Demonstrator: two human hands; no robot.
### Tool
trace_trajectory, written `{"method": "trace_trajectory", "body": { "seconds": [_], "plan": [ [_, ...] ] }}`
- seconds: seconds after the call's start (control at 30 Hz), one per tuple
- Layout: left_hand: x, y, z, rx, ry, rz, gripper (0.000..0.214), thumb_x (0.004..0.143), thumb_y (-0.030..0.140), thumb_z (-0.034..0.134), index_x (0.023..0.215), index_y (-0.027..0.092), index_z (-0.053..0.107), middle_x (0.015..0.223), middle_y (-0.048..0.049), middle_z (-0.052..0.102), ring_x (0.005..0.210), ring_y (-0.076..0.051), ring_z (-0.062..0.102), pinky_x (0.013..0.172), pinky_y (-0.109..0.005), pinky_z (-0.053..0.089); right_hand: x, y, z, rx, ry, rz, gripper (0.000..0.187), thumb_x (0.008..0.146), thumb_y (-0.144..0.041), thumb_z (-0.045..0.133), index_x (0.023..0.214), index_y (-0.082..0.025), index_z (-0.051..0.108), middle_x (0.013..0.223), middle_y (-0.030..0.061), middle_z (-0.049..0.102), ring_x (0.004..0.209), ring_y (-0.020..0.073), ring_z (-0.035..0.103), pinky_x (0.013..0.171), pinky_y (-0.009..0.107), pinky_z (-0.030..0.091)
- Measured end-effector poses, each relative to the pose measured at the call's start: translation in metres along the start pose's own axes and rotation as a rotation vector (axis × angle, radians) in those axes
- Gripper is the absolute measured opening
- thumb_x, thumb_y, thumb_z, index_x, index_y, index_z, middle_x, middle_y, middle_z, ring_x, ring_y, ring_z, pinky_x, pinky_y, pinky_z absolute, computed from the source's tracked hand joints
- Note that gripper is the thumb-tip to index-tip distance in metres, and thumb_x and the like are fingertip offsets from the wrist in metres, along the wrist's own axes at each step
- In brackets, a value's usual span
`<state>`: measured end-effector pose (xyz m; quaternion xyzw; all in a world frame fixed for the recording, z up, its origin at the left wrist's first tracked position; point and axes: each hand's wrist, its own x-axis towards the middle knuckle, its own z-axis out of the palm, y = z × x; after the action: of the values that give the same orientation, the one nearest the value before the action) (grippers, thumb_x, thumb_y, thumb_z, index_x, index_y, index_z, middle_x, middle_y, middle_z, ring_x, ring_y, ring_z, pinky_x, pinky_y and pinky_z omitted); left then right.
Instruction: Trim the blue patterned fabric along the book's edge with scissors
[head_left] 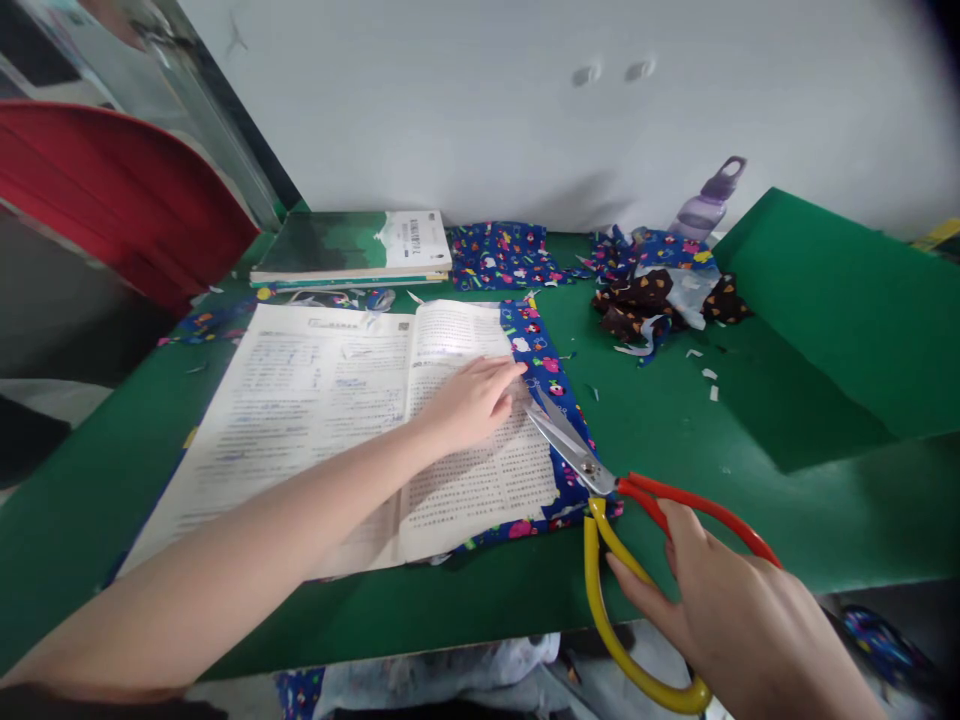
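Observation:
An open book (pixel 341 420) with printed pages lies on the green table, its right and lower edges bordered by dark blue cloth with colourful prints (pixel 534 345). My left hand (pixel 472 400) rests flat on the right page, fingers stretched out, fingertips at the edge of the cloth. In my right hand (pixel 739 590) are large scissors (pixel 589 468) with one red and one yellow handle. Their blades are parted and lie over the cloth strip, tips near the page's edge, just below my left fingertips. Whether the blades touch the cloth, I cannot tell.
Stacked books (pixel 352 245) stand at the back, beside a flat blue printed cloth piece (pixel 502 255). Crumpled scraps (pixel 664 290) and a purple bottle (pixel 706 205) are behind to the right. A green board (pixel 847 310) rises at the right; a red chair (pixel 112 190) stands left.

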<state>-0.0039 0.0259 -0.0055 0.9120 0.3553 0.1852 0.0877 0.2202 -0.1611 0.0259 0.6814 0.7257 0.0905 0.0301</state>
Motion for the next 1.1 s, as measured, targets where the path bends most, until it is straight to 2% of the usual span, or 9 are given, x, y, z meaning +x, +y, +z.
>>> {"method": "trace_trajectory", "body": {
  "seconds": [0.23,0.37,0.8,1.1],
  "plan": [
    [-0.0005,-0.0024,0.0028,-0.002,0.004,0.012,0.042,0.09,0.019,0.039,0.131,0.015,0.04,0.132,-0.0095,0.048,0.124,-0.02,0.042,0.109,-0.038,0.03,0.0027,0.0005,-0.0052,-0.087,0.101,-0.073,0.036,0.076,-0.052,0.049,0.087,-0.018,0.048,0.039,-0.0067,0.045,0.029,0.0171,0.049,0.031,0.026,0.024],
    [-0.0005,-0.002,0.0021,0.0,-0.002,0.014,0.041,0.09,0.019,0.038,0.131,0.014,0.04,0.132,-0.0101,0.048,0.124,-0.02,0.042,0.109,-0.038,0.03,0.0035,0.0019,-0.0065,-0.104,0.161,-0.125,0.037,0.076,-0.054,0.05,0.087,-0.018,0.048,0.041,-0.0065,0.047,0.028,0.016,0.048,0.03,0.026,0.025],
    [-0.0003,-0.0026,0.0026,0.003,0.01,0.01,0.041,0.09,0.02,0.039,0.13,0.015,0.041,0.132,-0.0099,0.048,0.124,-0.021,0.042,0.107,-0.039,0.032,0.0022,0.0051,-0.0034,-0.154,0.215,-0.173,0.038,0.08,-0.052,0.043,0.091,-0.016,0.05,0.038,-0.0063,0.042,0.027,0.0156,0.045,0.029,0.026,0.026],
    [-0.0006,-0.0022,0.0016,0.006,0.01,0.009,0.041,0.089,0.019,0.039,0.13,0.015,0.04,0.132,-0.0092,0.048,0.124,-0.021,0.042,0.107,-0.039,0.034,0.001,0.0057,-0.001,-0.118,0.202,-0.173,0.038,0.083,-0.046,0.04,0.097,-0.012,0.053,0.04,-0.0049,0.046,0.029,0.0167,0.048,0.03,0.026,0.028]
  ]
}}
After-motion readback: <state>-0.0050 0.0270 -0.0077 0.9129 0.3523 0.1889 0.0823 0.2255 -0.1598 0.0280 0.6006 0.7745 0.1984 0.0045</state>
